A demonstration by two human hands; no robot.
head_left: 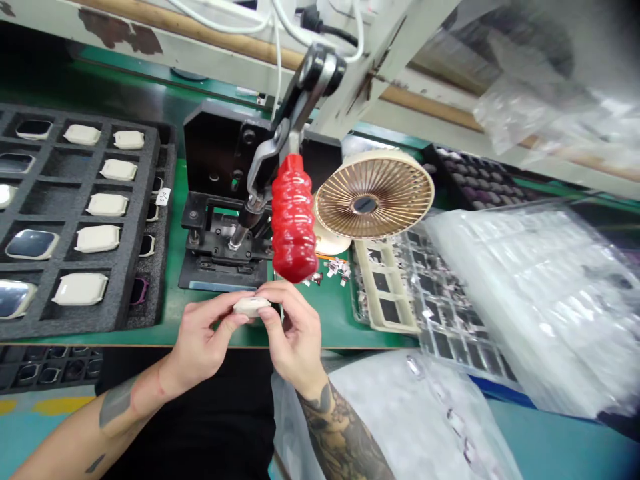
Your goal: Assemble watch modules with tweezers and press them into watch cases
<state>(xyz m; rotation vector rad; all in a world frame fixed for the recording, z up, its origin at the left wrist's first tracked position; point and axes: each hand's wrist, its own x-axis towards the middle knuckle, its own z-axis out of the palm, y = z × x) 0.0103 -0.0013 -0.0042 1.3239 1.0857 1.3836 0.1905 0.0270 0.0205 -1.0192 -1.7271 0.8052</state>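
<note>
A cream smartwatch case (251, 306) is pinched between my two hands, just in front of the toggle clamp press. My left hand (206, 331) grips its left end between thumb and fingers. On the right end, my right hand (295, 327) holds it the same way. The case is seen nearly edge-on, so most of its faces are hidden. Behind it stands the black press (227, 257), with its red ribbed handle (294, 220) pointing down toward me. More cream watch cases (81, 289) lie in a grey foam tray (125, 260) to the left.
A small round fan (375, 193) stands right of the press. Small metal parts (339, 269) lie loose on the green bench (175, 280). Beyond them sit a cream divided tray (395, 293) and plastic-wrapped trays (525, 287). A shelf beam (200, 37) with white cables crosses behind.
</note>
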